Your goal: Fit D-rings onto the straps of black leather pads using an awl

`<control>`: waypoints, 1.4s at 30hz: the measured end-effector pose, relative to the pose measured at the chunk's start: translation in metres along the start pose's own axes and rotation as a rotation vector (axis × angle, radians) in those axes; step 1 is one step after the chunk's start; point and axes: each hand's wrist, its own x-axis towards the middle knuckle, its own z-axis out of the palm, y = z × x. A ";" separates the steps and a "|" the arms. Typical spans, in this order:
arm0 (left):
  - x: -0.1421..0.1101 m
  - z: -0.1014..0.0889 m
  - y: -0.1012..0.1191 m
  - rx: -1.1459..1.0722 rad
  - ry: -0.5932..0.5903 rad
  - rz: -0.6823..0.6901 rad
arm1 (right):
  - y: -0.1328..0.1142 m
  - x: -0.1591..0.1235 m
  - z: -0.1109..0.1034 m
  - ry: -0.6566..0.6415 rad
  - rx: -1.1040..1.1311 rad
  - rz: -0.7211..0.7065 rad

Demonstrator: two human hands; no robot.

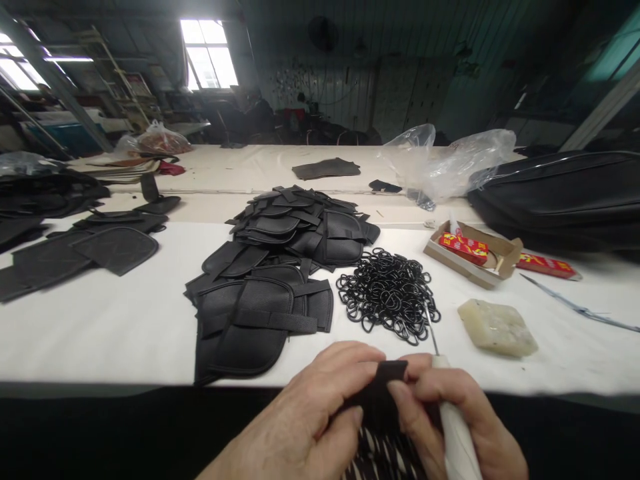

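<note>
At the center of the frame, black pouches are piled on the desk (150, 333). At the bottom, a black strap (393, 371) is pinched between the fingers of the left hand (320, 400) and right hand (450, 413), a white-handled awl (457, 437) also being gripped in the right.

A cardboard box (473, 255) is sitting on the tabletop (150, 327), holding a red packet (465, 247). Crumpled clear plastic (445, 163) is lying behind it, near a large black bag (555, 197). At the far left, a tied plastic bag (163, 139) is resting; beyond, a window (209, 53) is glowing.
</note>
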 end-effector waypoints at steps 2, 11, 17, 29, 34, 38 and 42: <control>0.002 0.008 -0.004 -0.007 0.021 -0.033 | 0.010 -0.002 0.003 -0.026 0.012 0.039; 0.017 0.031 -0.051 0.383 0.512 0.023 | 0.050 0.000 0.004 -0.114 -0.163 -0.131; 0.022 0.021 -0.055 0.334 0.414 -0.101 | 0.073 0.016 0.002 -0.330 -0.463 -0.364; 0.008 -0.008 -0.056 -0.230 0.070 -0.475 | 0.083 0.037 0.007 -0.466 -0.647 -0.447; 0.019 0.013 -0.052 -0.025 0.176 -0.448 | 0.093 0.043 0.015 -0.559 -0.693 -0.470; 0.020 0.022 -0.054 0.018 0.235 -0.447 | 0.093 0.043 0.015 -0.594 -0.698 -0.454; 0.018 0.023 -0.055 -0.023 0.241 -0.457 | 0.090 0.043 0.015 -0.616 -0.694 -0.387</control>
